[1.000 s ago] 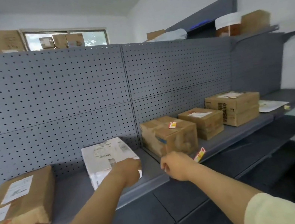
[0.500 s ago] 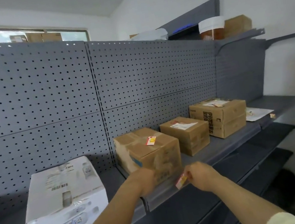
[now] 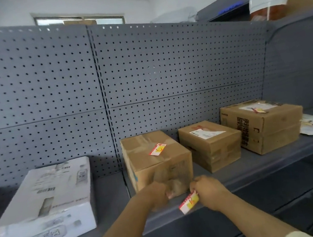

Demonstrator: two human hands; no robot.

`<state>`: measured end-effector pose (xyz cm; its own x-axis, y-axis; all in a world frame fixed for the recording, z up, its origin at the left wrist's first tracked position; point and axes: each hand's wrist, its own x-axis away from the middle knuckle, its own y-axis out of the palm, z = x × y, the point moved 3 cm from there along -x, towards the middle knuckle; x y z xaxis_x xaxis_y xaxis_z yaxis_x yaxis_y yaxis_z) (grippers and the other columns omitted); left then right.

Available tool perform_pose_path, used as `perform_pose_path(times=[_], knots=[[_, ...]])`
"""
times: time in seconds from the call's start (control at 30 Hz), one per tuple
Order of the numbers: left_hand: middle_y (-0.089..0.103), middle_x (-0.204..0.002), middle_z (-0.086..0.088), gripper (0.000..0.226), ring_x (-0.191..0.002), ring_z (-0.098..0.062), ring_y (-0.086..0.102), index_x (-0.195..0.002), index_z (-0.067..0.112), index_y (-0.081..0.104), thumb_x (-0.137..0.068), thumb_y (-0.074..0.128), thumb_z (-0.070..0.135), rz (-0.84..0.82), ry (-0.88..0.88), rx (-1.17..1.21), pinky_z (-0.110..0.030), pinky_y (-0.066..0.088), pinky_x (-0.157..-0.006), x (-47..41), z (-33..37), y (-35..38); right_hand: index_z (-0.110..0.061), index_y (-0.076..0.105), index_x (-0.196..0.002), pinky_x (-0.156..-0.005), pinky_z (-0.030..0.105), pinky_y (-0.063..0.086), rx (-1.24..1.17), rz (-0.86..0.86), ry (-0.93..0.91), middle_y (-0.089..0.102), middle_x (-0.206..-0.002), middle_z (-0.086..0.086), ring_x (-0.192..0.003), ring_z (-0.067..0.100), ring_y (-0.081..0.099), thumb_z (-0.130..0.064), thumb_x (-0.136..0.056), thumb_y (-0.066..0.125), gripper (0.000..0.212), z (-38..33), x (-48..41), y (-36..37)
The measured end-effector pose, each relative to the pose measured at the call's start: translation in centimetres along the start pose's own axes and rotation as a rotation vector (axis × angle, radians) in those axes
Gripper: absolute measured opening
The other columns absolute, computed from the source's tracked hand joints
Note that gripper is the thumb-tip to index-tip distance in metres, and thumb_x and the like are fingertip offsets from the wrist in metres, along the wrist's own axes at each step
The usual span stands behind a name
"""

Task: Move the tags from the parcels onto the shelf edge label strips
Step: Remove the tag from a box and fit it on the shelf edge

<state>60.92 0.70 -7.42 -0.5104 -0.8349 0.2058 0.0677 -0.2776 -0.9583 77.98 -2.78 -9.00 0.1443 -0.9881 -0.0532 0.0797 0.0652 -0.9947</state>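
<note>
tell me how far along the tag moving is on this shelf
Nothing shows as finished on the strip in view. In hand: the right hand holds a red and yellow tag at the shelf edge, with the left hand beside it. Left: a tag still lies on the nearest brown box, and another on the far box.

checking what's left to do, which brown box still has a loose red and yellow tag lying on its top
The nearest brown box, right behind the hands: a red and yellow tag lies on its lid. The middle box shows only a white label.
</note>
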Motion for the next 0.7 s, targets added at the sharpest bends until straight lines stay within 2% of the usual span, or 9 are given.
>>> perform_pose_path(times=[0.1, 0.23, 0.3, 0.43, 0.6, 0.7], knots=[[0.062, -0.124, -0.014, 0.035, -0.114, -0.031, 0.058, -0.127, 0.005, 0.057, -0.093, 0.049, 0.006, -0.009, -0.079, 0.023, -0.04, 0.047, -0.1, 0.4, 0.5, 0.0, -0.007, 0.057, -0.118, -0.088, 0.037, 0.047, -0.016, 0.03, -0.054, 0.052, -0.126, 0.012, -0.113, 0.03, 0.051, 0.006, -0.083, 0.052, 0.038, 0.5, -0.4, 0.7], [0.061, -0.126, -0.015, 0.034, -0.115, -0.032, 0.057, -0.127, 0.006, 0.057, -0.093, 0.051, 0.007, -0.004, -0.144, 0.01, -0.041, 0.047, -0.1, 1.4, 0.9, 0.2, -0.01, 0.053, -0.124, -0.091, 0.039, 0.048, -0.018, 0.075, -0.098, 0.045, -0.132, 0.009, -0.116, 0.028, 0.047, 0.003, -0.088, 0.046, 0.039, 1.1, -0.6, 1.1], [0.061, -0.126, -0.014, 0.034, -0.115, -0.032, 0.057, -0.125, 0.009, 0.059, -0.092, 0.051, 0.008, 0.017, -0.172, 0.009, -0.041, 0.047, -0.1, 1.8, 1.0, 0.2, -0.011, 0.055, -0.121, -0.09, 0.038, 0.05, -0.039, 0.083, -0.1, 0.05, -0.129, 0.009, -0.113, 0.026, 0.05, 0.001, -0.091, 0.042, 0.035, 1.0, -1.1, 1.4], [0.059, -0.131, -0.01, 0.036, -0.118, -0.029, 0.057, -0.128, 0.013, 0.058, -0.094, 0.049, 0.007, 0.048, -0.223, -0.014, -0.038, 0.046, -0.101, 2.9, 1.1, 0.2, -0.005, 0.062, -0.109, -0.084, 0.038, 0.051, 0.066, 0.038, -0.144, 0.063, -0.116, 0.012, -0.106, 0.027, 0.06, 0.003, -0.091, 0.044, 0.026, 0.3, -1.5, 1.4], [0.059, -0.129, -0.009, 0.035, -0.114, -0.03, 0.058, -0.126, 0.017, 0.058, -0.093, 0.048, 0.011, 0.064, -0.272, -0.027, -0.041, 0.049, -0.098, 3.8, 0.0, 0.0, -0.006, 0.064, -0.104, -0.079, 0.038, 0.051, 0.14, 0.103, -0.227, 0.063, -0.112, 0.012, -0.105, 0.028, 0.058, 0.007, -0.084, 0.05, 0.027, 0.6, -1.6, -0.2], [0.06, -0.128, -0.009, 0.034, -0.114, -0.03, 0.058, -0.125, 0.017, 0.059, -0.094, 0.046, 0.012, 0.091, -0.268, -0.053, -0.041, 0.049, -0.097, 4.1, 0.7, -0.5, -0.011, 0.065, -0.102, -0.078, 0.035, 0.05, 0.091, 0.187, -0.234, 0.063, -0.11, 0.008, -0.102, 0.024, 0.056, 0.0, -0.087, 0.05, 0.024, 1.2, -0.9, -1.6]])
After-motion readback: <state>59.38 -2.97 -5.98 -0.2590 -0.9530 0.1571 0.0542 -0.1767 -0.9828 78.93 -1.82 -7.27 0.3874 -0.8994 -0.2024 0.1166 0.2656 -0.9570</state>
